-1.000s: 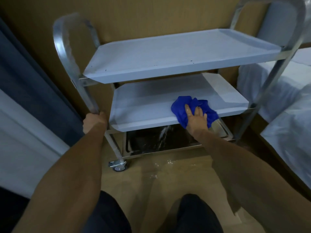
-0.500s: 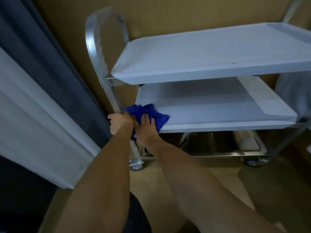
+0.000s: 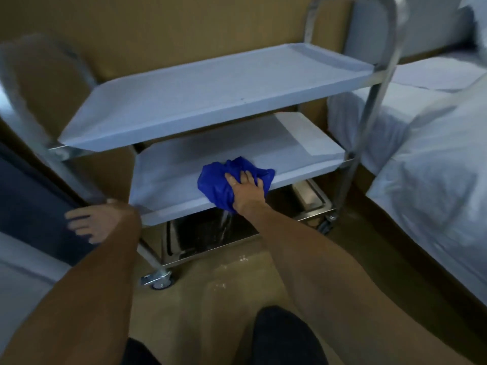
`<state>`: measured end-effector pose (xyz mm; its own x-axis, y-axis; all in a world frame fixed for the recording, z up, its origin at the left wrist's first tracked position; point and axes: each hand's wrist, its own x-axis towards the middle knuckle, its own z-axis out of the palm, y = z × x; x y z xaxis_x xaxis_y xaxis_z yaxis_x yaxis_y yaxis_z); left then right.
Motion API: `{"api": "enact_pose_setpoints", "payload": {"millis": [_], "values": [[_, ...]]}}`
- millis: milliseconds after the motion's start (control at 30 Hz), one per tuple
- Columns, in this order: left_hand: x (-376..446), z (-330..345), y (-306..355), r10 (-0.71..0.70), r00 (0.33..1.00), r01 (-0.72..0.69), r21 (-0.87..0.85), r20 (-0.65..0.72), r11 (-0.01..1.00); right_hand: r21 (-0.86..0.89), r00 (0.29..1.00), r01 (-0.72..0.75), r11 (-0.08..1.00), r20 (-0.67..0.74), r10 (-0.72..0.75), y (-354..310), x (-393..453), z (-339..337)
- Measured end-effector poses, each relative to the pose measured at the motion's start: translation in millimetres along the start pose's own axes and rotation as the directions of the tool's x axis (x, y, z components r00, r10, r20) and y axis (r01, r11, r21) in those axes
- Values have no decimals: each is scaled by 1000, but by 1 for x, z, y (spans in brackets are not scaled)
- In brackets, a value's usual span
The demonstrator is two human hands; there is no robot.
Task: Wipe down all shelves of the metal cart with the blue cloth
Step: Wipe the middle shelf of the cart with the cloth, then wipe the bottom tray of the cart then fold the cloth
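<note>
The metal cart has three shelves: a top shelf (image 3: 210, 93), a middle shelf (image 3: 168, 177) and a shiny bottom shelf (image 3: 195, 238). The bunched blue cloth (image 3: 216, 185) lies on the front edge of the middle shelf, right of its centre, and hangs slightly over the lip. My right hand (image 3: 246, 191) presses down on the cloth with spread fingers. My left hand (image 3: 100, 222) is at the cart's front left post (image 3: 76, 180), just below the middle shelf's corner. Its fingers look extended to the left, and the hand is blurred.
A bed with white linen (image 3: 434, 180) stands close on the right of the cart. A dark curtain (image 3: 26, 196) hangs at the left. The cart stands against a tan wall, a caster (image 3: 158, 280) on the floor. My knees are at the bottom edge.
My right hand has swept the blue cloth from the middle shelf's left front corner back toward the right. My left hand's fingers have loosened from their grip on the post.
</note>
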<state>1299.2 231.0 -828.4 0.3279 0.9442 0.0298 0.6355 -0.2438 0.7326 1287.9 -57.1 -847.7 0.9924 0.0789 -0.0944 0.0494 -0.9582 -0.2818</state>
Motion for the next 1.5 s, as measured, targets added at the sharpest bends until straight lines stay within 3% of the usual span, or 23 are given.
{"api": "enact_pose_setpoints", "payload": {"millis": [67,167,267,400,533,600,800,933,1033,1100,1167,1200,1233,1300,1367,1433,1500], "values": [[-49,12,5,133,988,-130,38,-75,991,-6,1000,-3,1000,10,3,8,1,-2],[-153,-6,26,333,931,-345,57,152,937,-14,999,25,1000,21,-25,18,7,-1],[-183,32,36,439,830,-494,88,344,865,-11,998,49,999,-42,-49,51,15,-6],[-173,70,29,527,760,-618,170,379,768,37,993,-21,999,-117,25,123,23,-27],[-155,83,16,594,725,-674,179,350,717,90,957,-160,983,-229,176,208,18,-46],[-156,84,18,641,671,-733,199,374,651,124,910,-226,966,-327,255,239,12,-48],[-155,90,24,652,619,-783,275,437,558,244,802,-295,924,-463,378,256,10,-40],[-155,81,27,609,640,-765,311,469,564,312,779,-401,861,-378,500,222,4,-38],[-169,65,23,735,557,-802,22,385,596,371,768,-465,804,-283,575,189,-6,-40],[-182,53,18,789,513,-782,-196,339,592,420,759,-468,778,-260,597,160,-17,-38],[-193,42,14,785,500,-740,-289,366,607,487,760,-430,761,-261,596,131,-32,-28],[-197,36,13,769,513,-717,-303,381,628,603,755,-375,704,-243,610,117,-40,-21],[-200,31,12,744,539,-688,-303,396,660,758,750,-297,581,-192,633,101,-48,-18],[-202,21,5,675,583,-620,-289,453,729,895,777,-231,382,-67,626,72,-60,0],[-197,25,-13,520,579,-520,-207,628,829,893,843,-263,366,28,537,53,-68,23],[-192,28,-31,232,488,-242,-125,841,962,928,924,-237,289,124,361,39,-75,46],[-195,35,-48,90,378,-3,-96,921,995,946,957,-248,210,206,204,37,-84,67]]}}
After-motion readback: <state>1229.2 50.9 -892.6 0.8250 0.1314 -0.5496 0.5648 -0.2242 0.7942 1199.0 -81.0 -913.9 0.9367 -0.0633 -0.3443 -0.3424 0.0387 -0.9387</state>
